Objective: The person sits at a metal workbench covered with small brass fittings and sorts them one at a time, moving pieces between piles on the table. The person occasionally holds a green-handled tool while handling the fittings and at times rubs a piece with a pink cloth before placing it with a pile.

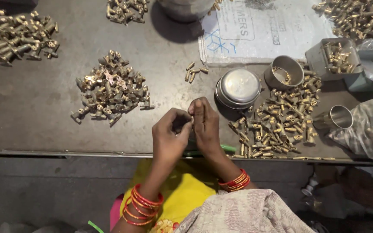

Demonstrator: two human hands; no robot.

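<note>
Grey and scuffed, the table [31,112] fills the upper part of the head view, its front edge running across just below the hands; under that edge lies dark floor and a yellow cloth [186,190] on the person's lap.

Both hands are held together over the table's front edge. The left hand [169,136] is curled, fingers bent toward the right hand [206,125], and the fingertips of both meet around a small part [191,123] that is almost wholly hidden; I cannot tell its shape. Both wrists wear red and gold bangles [143,207].

Left of the hands, near them, sits a heap of brass fittings [111,88]. A second heap [277,123] spreads just to the right of the right hand. A few loose brass pieces [194,72] lie above the hands. Between these and the right heap stands a round steel tin [238,88] with its lid on, and beside it a small steel cup [285,71] holding a few pieces. Another steel cup [337,117] lies tipped on its side at the right, touching a clear plastic bag [368,129] of parts. A grey tray [333,56] holds more fittings. Further piles lie at the far left [14,34] and far right [359,17] corners, and a white printed sack [260,30] lies flat at the top.
</note>
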